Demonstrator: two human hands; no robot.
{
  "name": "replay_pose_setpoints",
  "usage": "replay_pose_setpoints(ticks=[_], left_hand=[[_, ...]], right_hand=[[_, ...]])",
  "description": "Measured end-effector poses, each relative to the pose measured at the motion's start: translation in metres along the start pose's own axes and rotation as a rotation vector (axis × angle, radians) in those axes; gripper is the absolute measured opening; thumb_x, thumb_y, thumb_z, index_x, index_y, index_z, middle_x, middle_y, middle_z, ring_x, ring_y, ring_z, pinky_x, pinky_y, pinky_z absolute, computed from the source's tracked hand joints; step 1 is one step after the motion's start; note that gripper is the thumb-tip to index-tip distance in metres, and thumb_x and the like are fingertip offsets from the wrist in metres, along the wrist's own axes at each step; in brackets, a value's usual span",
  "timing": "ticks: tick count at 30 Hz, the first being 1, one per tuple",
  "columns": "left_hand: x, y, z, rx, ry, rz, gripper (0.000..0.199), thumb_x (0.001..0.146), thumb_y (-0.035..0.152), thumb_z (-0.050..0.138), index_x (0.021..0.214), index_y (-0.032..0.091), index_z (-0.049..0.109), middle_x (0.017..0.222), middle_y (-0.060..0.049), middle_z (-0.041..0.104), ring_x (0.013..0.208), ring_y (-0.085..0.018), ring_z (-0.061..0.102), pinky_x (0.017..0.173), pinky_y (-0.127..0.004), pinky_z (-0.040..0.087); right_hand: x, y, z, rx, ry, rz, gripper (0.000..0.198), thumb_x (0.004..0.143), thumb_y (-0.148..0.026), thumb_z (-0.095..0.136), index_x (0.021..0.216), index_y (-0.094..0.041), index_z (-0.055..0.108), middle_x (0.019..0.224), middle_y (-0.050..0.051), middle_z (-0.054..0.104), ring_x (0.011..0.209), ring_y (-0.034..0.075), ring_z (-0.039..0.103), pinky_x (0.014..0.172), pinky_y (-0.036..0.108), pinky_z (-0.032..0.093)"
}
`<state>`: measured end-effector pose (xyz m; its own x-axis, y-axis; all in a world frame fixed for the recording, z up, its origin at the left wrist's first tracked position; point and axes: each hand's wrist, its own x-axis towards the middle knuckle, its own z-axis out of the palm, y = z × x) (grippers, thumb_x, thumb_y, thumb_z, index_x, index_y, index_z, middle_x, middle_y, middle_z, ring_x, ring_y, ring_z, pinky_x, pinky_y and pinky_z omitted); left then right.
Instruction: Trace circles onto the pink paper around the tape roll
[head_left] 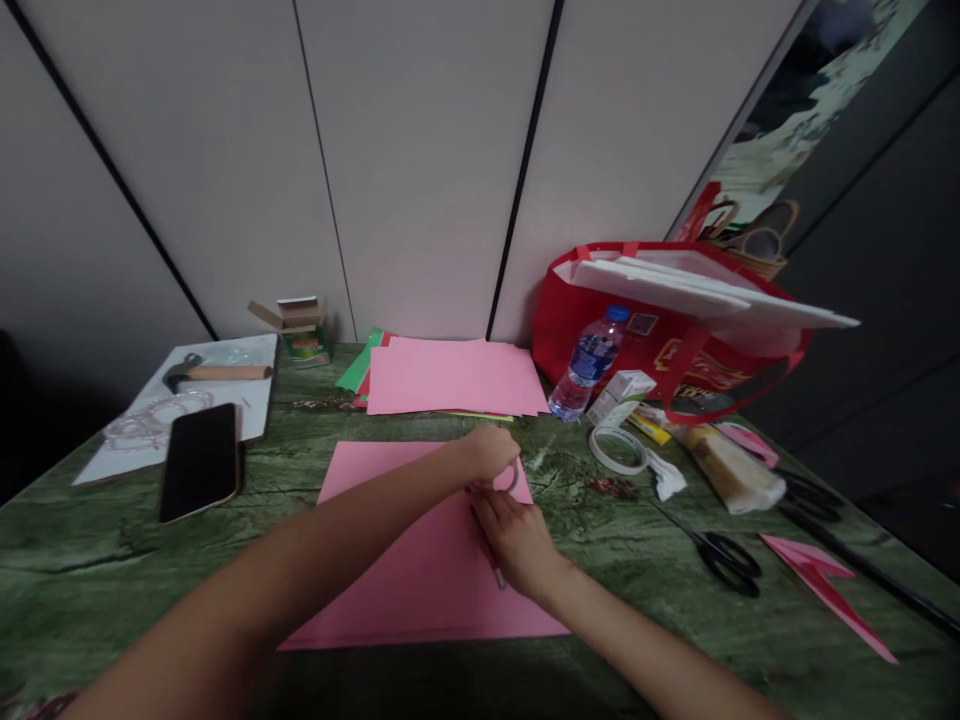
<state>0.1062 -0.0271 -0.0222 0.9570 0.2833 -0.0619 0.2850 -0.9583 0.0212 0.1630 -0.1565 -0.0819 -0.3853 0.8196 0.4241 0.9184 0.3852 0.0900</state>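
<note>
A large sheet of pink paper (420, 590) lies flat on the table in front of me. My left hand (491, 455) reaches across to its upper right part. Its closed fingers press on a small pale ring (514, 480), perhaps a tape roll, partly hidden beneath them. Just below, my right hand (523, 540) is closed around a slim pen (501, 578), whose rear end points toward me. The pen's tip is near the ring, hidden by my fingers.
Pink sheets (454, 375) lie behind. To the left are a phone (201, 460), hammer (225, 372) and small box (304, 335). On the right stand a bottle (589, 362) and red bag (559, 320), with a tape roll (600, 455), scissors (727, 562) and folded pink paper (832, 590).
</note>
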Motion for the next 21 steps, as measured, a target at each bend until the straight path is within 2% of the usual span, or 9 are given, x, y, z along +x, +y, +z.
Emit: replay_pose_setpoints(ticks=[4,8,15,21], left_hand=[[-0.005,0.003,-0.011,0.052,-0.104,0.02,0.017,0.056,0.012,0.079,0.07,0.014,0.07,0.066,-0.009,0.068,0.071,-0.024,0.065,0.059,-0.027,0.044],[-0.007,0.007,-0.017,0.077,-0.146,0.024,0.027,0.053,0.011,0.081,0.077,0.013,0.071,0.069,-0.01,0.069,0.075,-0.025,0.065,0.063,-0.028,0.046],[-0.009,0.009,-0.019,0.102,-0.162,0.028,0.029,0.054,0.012,0.081,0.081,0.014,0.07,0.073,-0.01,0.069,0.077,-0.025,0.065,0.064,-0.028,0.046],[-0.008,0.01,-0.018,0.114,-0.172,0.028,0.029,0.053,0.012,0.081,0.079,0.014,0.07,0.072,-0.009,0.069,0.077,-0.025,0.065,0.062,-0.027,0.046]], right_hand=[[-0.012,0.0,-0.007,0.059,0.087,0.008,0.016,0.088,-0.013,0.047,0.095,-0.015,0.062,0.082,0.009,0.069,0.071,0.019,0.064,0.054,0.026,0.046],[-0.027,0.003,-0.017,0.139,0.126,0.035,0.016,0.09,-0.014,0.045,0.09,-0.018,0.061,0.073,0.004,0.066,0.067,0.016,0.063,0.054,0.024,0.043],[-0.046,0.015,-0.025,0.224,0.117,0.063,0.018,0.09,-0.014,0.043,0.093,-0.018,0.06,0.074,0.003,0.067,0.067,0.014,0.064,0.058,0.023,0.045],[-0.05,0.025,-0.027,0.303,0.199,0.048,0.016,0.088,-0.011,0.045,0.096,-0.018,0.057,0.078,0.004,0.068,0.066,0.014,0.065,0.062,0.024,0.051]])
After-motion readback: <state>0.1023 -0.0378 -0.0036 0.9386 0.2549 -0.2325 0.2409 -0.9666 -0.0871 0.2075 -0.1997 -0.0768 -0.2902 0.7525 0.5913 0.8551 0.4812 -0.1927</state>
